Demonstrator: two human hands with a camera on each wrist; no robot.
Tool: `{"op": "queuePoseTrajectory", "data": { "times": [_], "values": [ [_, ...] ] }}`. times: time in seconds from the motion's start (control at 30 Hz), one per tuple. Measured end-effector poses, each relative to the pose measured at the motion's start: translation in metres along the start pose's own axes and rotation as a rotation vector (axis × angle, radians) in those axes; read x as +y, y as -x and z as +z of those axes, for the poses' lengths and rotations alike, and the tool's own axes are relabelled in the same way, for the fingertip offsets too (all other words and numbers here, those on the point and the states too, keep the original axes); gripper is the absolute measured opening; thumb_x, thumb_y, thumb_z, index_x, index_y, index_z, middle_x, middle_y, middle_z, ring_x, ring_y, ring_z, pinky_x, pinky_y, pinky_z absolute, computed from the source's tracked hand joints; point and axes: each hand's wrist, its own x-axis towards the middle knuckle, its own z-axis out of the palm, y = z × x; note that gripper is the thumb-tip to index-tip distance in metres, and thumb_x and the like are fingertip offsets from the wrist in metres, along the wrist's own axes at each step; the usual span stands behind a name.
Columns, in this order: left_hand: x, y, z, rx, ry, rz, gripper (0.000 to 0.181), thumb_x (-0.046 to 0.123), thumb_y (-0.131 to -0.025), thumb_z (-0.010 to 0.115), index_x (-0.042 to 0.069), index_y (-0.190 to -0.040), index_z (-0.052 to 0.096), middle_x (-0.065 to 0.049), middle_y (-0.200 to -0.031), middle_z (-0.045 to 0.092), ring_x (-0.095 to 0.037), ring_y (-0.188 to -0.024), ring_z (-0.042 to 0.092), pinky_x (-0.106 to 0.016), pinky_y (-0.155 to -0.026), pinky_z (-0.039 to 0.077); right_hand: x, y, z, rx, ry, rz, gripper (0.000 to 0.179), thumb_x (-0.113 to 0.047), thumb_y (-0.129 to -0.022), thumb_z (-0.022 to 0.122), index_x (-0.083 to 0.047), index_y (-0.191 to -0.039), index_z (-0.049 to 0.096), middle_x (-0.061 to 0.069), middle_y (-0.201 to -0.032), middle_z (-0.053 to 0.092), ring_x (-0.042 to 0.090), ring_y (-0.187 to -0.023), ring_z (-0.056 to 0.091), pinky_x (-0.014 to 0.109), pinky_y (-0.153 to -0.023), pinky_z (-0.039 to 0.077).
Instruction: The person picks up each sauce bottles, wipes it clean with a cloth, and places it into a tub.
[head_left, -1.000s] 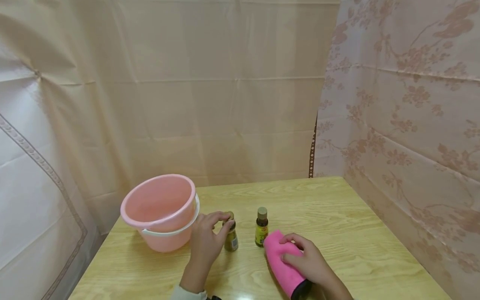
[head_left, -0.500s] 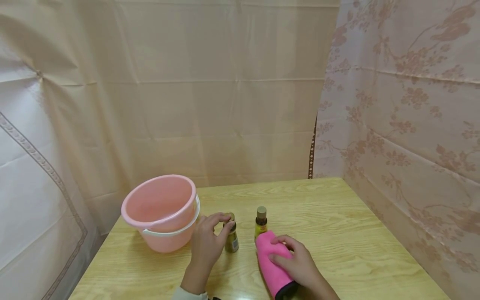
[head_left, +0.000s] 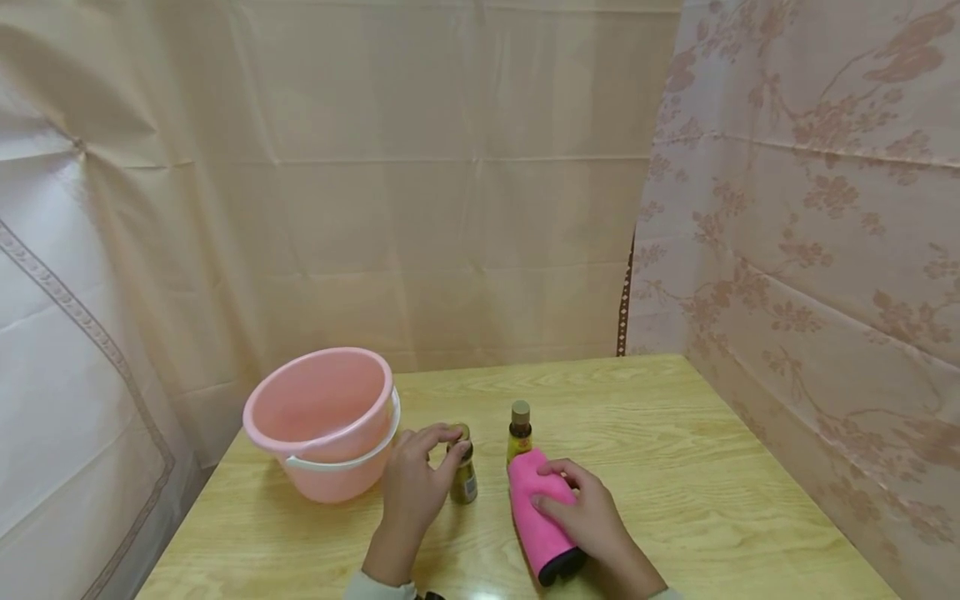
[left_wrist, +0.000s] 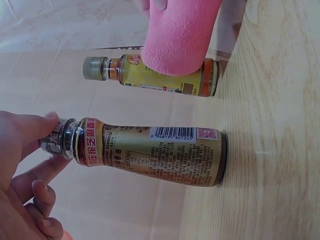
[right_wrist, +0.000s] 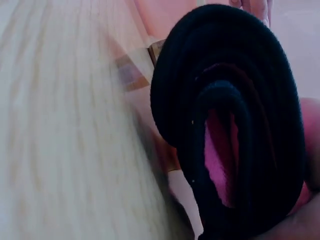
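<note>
Left hand: the cap (left_wrist: 59,145) of the gold bottle (head_left: 464,486) is pinched between thumb and fingers (head_left: 416,479).
Right hand: the pink roll (head_left: 538,504) is gripped round its side (head_left: 592,508), black edging (head_left: 561,567) nearest the person.
Gold bottle: upright on the table (head_left: 720,500), just beyond the left hand; capped, not lifted.
Yellow-label bottle (head_left: 519,443): upright and capped, beyond the right hand, partly hidden by the roll; whether the two touch cannot be told.
Pink bucket (head_left: 333,487): beside the left hand, on its outer side, touched by neither hand; its bottom cannot be seen.
Roll and bottles, done: by judgement, both bottles are stood and the roll is brought beside them.
Roll and bottles, left: both holds are yet to be released; the roll's final settling seems unfinished.
</note>
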Motion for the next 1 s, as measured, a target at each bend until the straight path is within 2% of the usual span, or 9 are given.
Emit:
{"op": "queuePoseTrajectory", "data": {
  "times": [0.13,0.27,0.47,0.63,0.87,1.0],
  "values": [
    [0.002,-0.001,-0.001,0.001,0.013,-0.001,0.02,0.029,-0.081,0.089,0.018,-0.097,0.082,0.001,-0.104,0.08,-0.015,-0.083,0.07,-0.029,-0.069,0.055,0.0,-0.005,0.002,0.011,0.021,-0.007,0.036,-0.029,-0.082,0.088,-0.031,-0.113,0.071,0.008,-0.107,0.065,0.02,-0.084,0.06,0.033,-0.068,0.052],
    [0.003,-0.002,-0.001,0.008,0.033,0.009,0.02,0.026,-0.081,0.09,0.015,-0.096,0.082,-0.002,-0.103,0.08,-0.022,-0.097,0.077,-0.042,-0.081,0.061,-0.001,-0.011,0.004,0.013,0.006,-0.006,0.036,-0.028,-0.082,0.088,-0.031,-0.113,0.071,0.008,-0.108,0.065,0.021,-0.086,0.059,0.033,-0.07,0.051],
    [0.002,-0.001,0.001,0.012,0.054,0.033,0.02,0.024,-0.079,0.091,0.016,-0.095,0.082,0.001,-0.1,0.08,-0.017,-0.093,0.077,-0.034,-0.07,0.06,0.003,-0.018,0.005,0.007,-0.056,-0.003,0.038,-0.027,-0.083,0.087,-0.028,-0.117,0.07,0.011,-0.11,0.065,0.021,-0.087,0.062,0.034,-0.071,0.053],
    [0.0,0.001,0.003,0.015,0.081,0.032,0.019,0.026,-0.08,0.091,0.016,-0.094,0.082,0.001,-0.1,0.08,-0.016,-0.093,0.077,-0.032,-0.069,0.061,0.01,-0.016,0.002,0.012,-0.177,0.041,0.04,-0.024,-0.084,0.086,-0.024,-0.122,0.07,0.014,-0.112,0.065,0.023,-0.085,0.066,0.037,-0.069,0.057],
    [-0.002,0.003,0.003,0.03,0.093,0.049,0.018,0.026,-0.081,0.09,0.016,-0.094,0.082,0.001,-0.099,0.08,-0.014,-0.09,0.076,-0.031,-0.065,0.06,0.014,-0.012,-0.001,0.008,-0.224,0.047,0.04,-0.023,-0.085,0.085,-0.026,-0.122,0.07,0.011,-0.117,0.066,0.023,-0.091,0.066,0.037,-0.071,0.058],
    [0.0,0.002,0.007,0.029,0.115,0.069,0.019,0.027,-0.081,0.089,0.016,-0.095,0.082,0.002,-0.1,0.08,-0.013,-0.091,0.076,-0.031,-0.072,0.061,0.013,-0.009,-0.004,0.031,-0.231,0.035,0.041,-0.023,-0.085,0.086,-0.026,-0.122,0.069,0.01,-0.125,0.066,0.024,-0.096,0.065,0.036,-0.071,0.058]
  ]
}}
